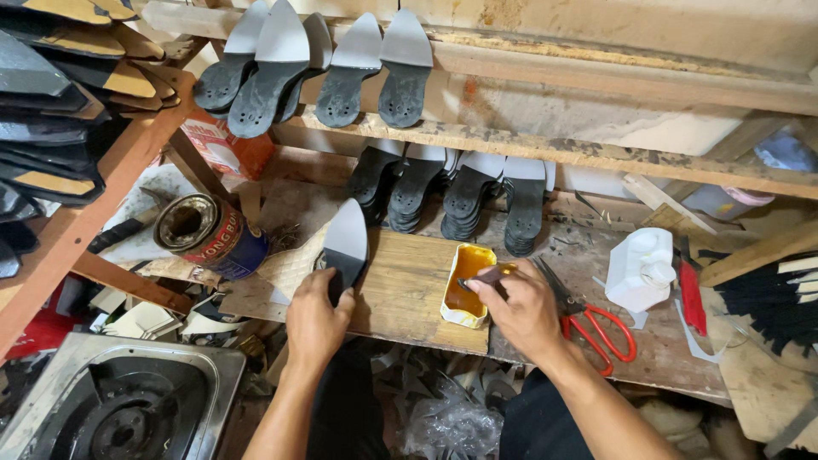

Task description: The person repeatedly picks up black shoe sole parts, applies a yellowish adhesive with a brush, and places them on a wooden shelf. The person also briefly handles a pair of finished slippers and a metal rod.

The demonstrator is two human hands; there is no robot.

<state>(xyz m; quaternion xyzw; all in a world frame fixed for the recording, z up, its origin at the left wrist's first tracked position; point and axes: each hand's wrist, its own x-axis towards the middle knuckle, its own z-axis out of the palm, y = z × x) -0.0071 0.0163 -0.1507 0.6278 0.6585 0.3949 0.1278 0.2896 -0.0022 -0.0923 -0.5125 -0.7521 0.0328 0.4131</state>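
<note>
My left hand [315, 319] grips the black heel end of a shoe insole [343, 243] whose grey pointed toe stands up off a wooden board [409, 285]. My right hand [520, 307] holds a small brush [481, 277] with its tip dipped into a cut-open tin of yellow glue [466, 290] on the board's right end. Both forearms reach up from the bottom of the view.
Rows of grey-and-black insoles [281, 68] lean on two wooden shelves [545, 149]. A round can [209, 234] lies on its side at left. Red-handled scissors [596, 328], a white plastic jug [641, 268] and a red tool lie at right. A gas stove [119, 405] sits lower left.
</note>
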